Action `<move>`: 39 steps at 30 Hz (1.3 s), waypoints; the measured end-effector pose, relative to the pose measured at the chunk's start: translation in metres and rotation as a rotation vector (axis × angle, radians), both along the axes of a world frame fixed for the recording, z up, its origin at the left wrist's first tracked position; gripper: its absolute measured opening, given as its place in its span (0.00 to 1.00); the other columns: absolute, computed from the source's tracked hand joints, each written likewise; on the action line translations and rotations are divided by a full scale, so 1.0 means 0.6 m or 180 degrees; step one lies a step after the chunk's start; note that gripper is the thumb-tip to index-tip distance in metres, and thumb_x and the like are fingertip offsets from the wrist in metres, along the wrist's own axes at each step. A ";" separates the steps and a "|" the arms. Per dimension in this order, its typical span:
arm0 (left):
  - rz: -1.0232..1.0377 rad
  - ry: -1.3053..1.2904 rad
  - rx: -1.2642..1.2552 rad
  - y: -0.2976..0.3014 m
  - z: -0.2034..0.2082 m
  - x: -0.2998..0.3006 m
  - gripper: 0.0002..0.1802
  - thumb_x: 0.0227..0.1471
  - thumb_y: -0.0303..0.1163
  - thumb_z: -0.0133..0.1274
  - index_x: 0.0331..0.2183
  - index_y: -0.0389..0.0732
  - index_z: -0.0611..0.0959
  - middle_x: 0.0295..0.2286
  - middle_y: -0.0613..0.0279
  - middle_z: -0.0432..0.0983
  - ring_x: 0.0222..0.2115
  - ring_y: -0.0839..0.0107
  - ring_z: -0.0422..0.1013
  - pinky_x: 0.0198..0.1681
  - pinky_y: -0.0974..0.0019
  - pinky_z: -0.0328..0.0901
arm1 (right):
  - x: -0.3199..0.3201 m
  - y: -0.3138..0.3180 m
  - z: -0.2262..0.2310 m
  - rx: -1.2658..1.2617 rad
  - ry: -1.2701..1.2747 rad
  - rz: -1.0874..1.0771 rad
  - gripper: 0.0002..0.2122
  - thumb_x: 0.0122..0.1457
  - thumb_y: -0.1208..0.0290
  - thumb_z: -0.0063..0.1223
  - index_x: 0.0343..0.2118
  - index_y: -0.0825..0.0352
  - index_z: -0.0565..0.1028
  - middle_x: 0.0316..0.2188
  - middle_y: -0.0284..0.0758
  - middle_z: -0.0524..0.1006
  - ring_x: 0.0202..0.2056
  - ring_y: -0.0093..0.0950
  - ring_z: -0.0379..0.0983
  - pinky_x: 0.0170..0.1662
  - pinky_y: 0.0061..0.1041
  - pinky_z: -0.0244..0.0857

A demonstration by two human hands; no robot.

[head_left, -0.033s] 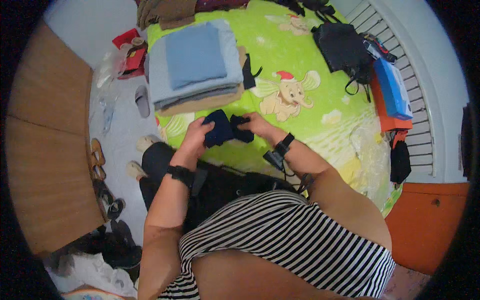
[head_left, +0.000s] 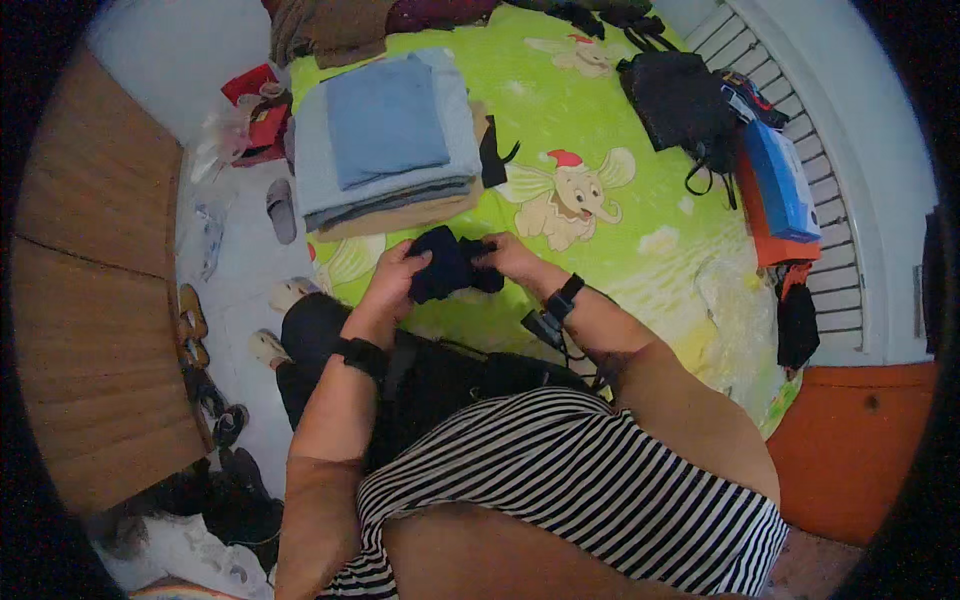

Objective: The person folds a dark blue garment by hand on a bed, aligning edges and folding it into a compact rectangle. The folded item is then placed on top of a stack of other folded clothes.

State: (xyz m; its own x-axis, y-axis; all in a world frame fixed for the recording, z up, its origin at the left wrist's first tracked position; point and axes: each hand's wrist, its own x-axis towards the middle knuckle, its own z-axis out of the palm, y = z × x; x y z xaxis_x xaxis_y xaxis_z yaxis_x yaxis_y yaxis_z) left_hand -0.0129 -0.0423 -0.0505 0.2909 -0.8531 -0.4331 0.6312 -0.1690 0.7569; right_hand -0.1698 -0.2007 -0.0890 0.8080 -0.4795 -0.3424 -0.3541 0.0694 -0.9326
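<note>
Dark navy cloth [head_left: 437, 265], small and partly bunched, is held over the near edge of the bed. My left hand [head_left: 400, 270] grips its left side, thumb on top and fingers underneath. The right side, a darker crumpled part [head_left: 485, 272], is pinched in my right hand [head_left: 508, 256]. Whether this is one piece or two, I cannot tell. Just beyond my hands stands a stack of folded clothes [head_left: 390, 125], blue on top, with grey and tan layers beneath. A black strapped item [head_left: 493, 152] lies against the stack's right side.
A green elephant-print blanket [head_left: 640, 130] covers the bed. At its right side are a black bag [head_left: 675, 100], a blue box [head_left: 785, 180] on an orange one, and crumpled clear plastic [head_left: 740, 300]. Slippers [head_left: 281, 210] and shoes [head_left: 195, 325] lie on the left floor beside a wooden cabinet [head_left: 100, 260].
The navy cloth's left part has gone from a flat square to a more crumpled shape, and its two parts now sit closer together. Both hands keep their hold.
</note>
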 end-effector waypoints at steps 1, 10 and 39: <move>-0.0076 0.0044 -0.0047 -0.011 0.002 -0.007 0.14 0.48 0.25 0.50 0.39 0.30 0.72 0.30 0.58 0.73 0.28 0.69 0.72 0.31 0.67 0.69 | 0.002 0.000 -0.002 -0.0108 0.0051 -0.0052 0.12 0.46 0.74 0.57 0.33 0.75 0.74 0.25 0.33 0.75 0.27 0.23 0.69 0.30 0.24 0.63; -0.0593 -0.1461 -0.0035 -0.044 -0.052 -0.030 0.13 0.43 0.27 0.55 0.34 0.33 0.77 0.26 0.60 0.74 0.26 0.74 0.69 0.30 0.69 0.65 | 0.034 0.037 -0.012 0.1037 -0.0617 -0.0423 0.12 0.50 0.74 0.53 0.38 0.72 0.73 0.32 0.34 0.75 0.28 0.23 0.72 0.29 0.22 0.67; 0.0886 -0.0448 -0.0439 0.071 0.057 0.093 0.18 0.47 0.28 0.53 0.42 0.34 0.73 0.34 0.60 0.75 0.32 0.66 0.73 0.37 0.64 0.69 | 0.051 -0.181 -0.044 -0.0704 -0.0226 -0.2109 0.11 0.51 0.69 0.53 0.36 0.68 0.70 0.25 0.28 0.70 0.24 0.16 0.61 0.28 0.17 0.57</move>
State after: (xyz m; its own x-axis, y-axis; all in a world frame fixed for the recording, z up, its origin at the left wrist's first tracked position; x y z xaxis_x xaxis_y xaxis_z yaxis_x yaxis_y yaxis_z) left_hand 0.0427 0.0004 -0.0164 0.5695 -0.7804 -0.2581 0.5265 0.1052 0.8436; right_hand -0.1391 -0.3093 -0.1151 0.3385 -0.9309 -0.1373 -0.2404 0.0555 -0.9691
